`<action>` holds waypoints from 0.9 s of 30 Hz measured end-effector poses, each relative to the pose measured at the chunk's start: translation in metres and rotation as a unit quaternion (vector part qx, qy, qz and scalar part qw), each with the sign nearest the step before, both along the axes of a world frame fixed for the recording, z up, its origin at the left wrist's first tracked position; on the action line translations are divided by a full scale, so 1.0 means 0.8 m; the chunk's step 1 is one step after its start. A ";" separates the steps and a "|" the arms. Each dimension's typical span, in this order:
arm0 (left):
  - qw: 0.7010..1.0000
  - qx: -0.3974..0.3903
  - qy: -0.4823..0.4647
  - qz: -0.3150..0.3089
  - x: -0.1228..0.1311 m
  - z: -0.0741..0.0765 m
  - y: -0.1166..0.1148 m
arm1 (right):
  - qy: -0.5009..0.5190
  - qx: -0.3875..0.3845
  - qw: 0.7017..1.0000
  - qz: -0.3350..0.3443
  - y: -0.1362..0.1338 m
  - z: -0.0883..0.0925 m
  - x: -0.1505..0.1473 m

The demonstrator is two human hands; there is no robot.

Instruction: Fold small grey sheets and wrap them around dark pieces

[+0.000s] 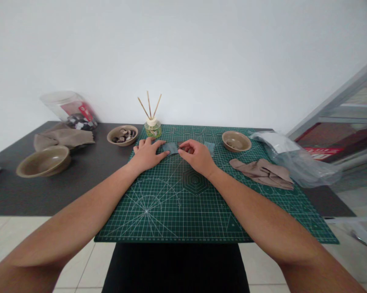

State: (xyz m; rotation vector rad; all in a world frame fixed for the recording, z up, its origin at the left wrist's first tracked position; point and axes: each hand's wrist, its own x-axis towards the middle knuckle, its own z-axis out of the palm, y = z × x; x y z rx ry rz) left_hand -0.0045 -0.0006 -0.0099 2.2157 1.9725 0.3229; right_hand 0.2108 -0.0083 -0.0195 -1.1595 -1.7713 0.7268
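Observation:
A blue-grey strip (171, 148) lies flat across the upper part of the green cutting mat (159, 191); I cannot tell if it is cloth or paper. My left hand (148, 154) rests palm down with its fingers spread, thumb at the strip's left end. Over the strip's middle, my right hand (198, 158) has thumb and fingers pinched together. Whatever sits in that pinch is too small or hidden to name. The strip's right end shows beyond the right hand. Behind the left hand stands a reed diffuser (153, 128) with three sticks.
Right of my hands are a small bowl (236, 149), a brown cloth (262, 173) and a clear plastic bag (299, 162). On the left stand a bowl (122, 143) of dark and pale pieces, a larger bowl (43, 167), another brown cloth (66, 137) and a tilted clear jar (70, 108).

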 end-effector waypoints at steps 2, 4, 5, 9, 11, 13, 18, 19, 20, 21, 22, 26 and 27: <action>1.000 0.017 -0.003 0.004 0.002 0.003 -0.002 | -0.002 0.005 1.000 0.004 0.001 -0.002 0.000; 0.998 0.051 -0.022 -0.009 0.001 0.007 -0.003 | -0.011 0.012 1.000 0.009 0.001 -0.003 -0.001; 0.996 0.071 -0.043 -0.029 0.000 0.009 -0.003 | -0.017 0.018 1.000 0.012 0.001 -0.003 -0.001; 0.964 0.089 -0.204 -0.145 -0.005 0.014 -0.003 | -0.048 0.060 0.997 0.032 -0.002 -0.002 -0.004; 0.939 0.052 -0.287 -0.181 -0.005 0.013 -0.004 | -0.065 0.083 0.994 0.044 -0.004 -0.001 -0.006; 0.915 -0.006 -0.352 -0.194 -0.004 0.010 -0.004 | -0.081 0.096 0.991 0.050 -0.007 0.000 -0.008; 0.876 -0.082 -0.438 -0.184 -0.002 0.000 0.002 | -0.134 0.095 0.986 0.039 -0.014 0.002 -0.016; 0.871 -0.087 -0.447 -0.184 -0.002 -0.002 0.003 | -0.146 0.095 0.984 0.036 -0.015 0.002 -0.018; 0.865 -0.092 -0.457 -0.183 -0.001 -0.003 0.005 | -0.157 0.096 0.982 0.032 -0.015 0.002 -0.020; 0.857 -0.100 -0.471 -0.183 -0.002 -0.004 0.006 | -0.163 0.098 0.981 0.028 -0.016 0.002 -0.022; 0.848 -0.105 -0.487 -0.181 -0.002 -0.004 0.007 | -0.166 0.101 0.981 0.025 -0.016 0.002 -0.023; 0.833 -0.090 -0.521 -0.162 -0.005 -0.004 0.009 | -0.156 0.114 0.981 0.020 -0.015 0.001 -0.025; 0.835 -0.088 -0.518 -0.161 -0.006 -0.004 0.010 | -0.153 0.115 0.981 0.017 -0.015 0.001 -0.024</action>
